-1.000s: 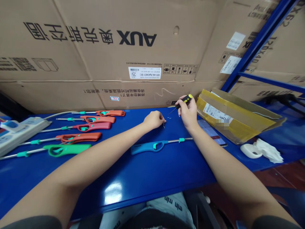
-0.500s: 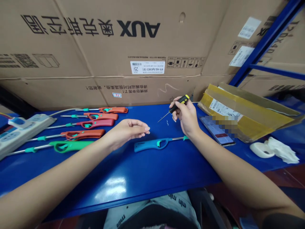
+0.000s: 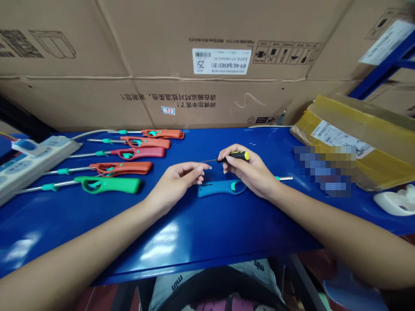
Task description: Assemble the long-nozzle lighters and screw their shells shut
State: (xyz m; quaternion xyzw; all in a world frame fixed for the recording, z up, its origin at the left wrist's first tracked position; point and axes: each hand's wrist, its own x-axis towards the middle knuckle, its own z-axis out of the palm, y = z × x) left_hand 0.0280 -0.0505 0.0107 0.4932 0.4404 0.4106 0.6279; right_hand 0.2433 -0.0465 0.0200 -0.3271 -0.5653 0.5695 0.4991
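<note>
My right hand [image 3: 248, 168] grips a small screwdriver [image 3: 238, 156] by its black and yellow handle, the thin shaft pointing left. My left hand [image 3: 180, 183] is closed in a pinch close to the shaft's tip; whatever it may hold is too small to make out. Below both hands a blue long-nosed lighter [image 3: 215, 188] lies on the blue table [image 3: 181, 233], its metal tube partly behind my right wrist. Tiny pale bits [image 3: 252, 144] lie on the table beyond my right hand.
To the left lie several lighters in a row, among them a green one [image 3: 112, 185] and a red one [image 3: 139, 153]. A white power strip [image 3: 35, 160] stands at the far left. On the right are a taped cardboard box [image 3: 372, 134], a blurred-out phone and a white tape roll [image 3: 391, 203].
My hands have come together: the screwdriver has dropped to nearly level, and its tip is now at my left fingers. The camera view has tilted down and shifted left.
</note>
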